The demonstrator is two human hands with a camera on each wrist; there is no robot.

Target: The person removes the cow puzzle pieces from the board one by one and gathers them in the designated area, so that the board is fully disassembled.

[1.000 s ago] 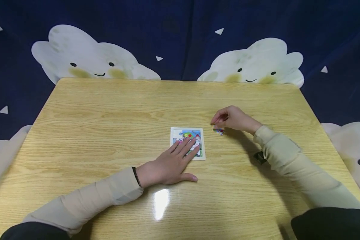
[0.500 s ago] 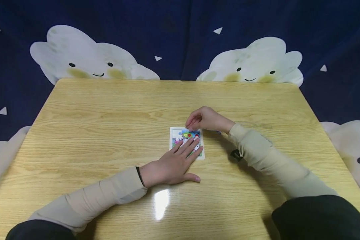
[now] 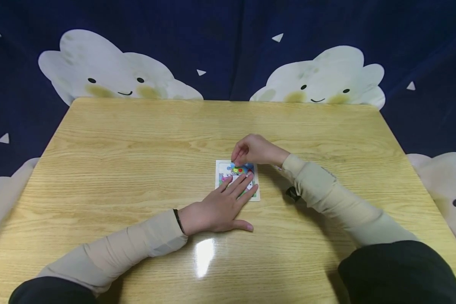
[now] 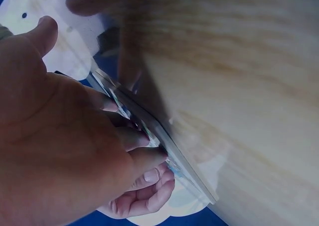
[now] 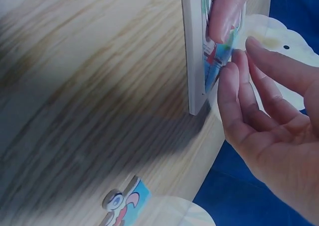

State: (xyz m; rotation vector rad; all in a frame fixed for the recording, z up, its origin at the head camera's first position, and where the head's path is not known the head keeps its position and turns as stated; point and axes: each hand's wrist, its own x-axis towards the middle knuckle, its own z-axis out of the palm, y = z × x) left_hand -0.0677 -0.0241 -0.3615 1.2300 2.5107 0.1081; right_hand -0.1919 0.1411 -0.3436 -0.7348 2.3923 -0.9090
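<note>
Head view: left hand (image 3: 220, 211), fingers straight, gripping nothing, rested on the puzzle (image 3: 233, 171) on the table (image 3: 137, 169), where a slip could have skewed it; right hand (image 3: 252, 150), fingers bent, grip unclear, stood at the puzzle's far edge. Loose piece (image 5: 130, 205) lay near the right sleeve (image 3: 315, 181), whose dip could have swept it off.

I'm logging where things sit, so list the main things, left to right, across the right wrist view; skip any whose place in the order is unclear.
Loose piece → puzzle board → right hand.
</note>
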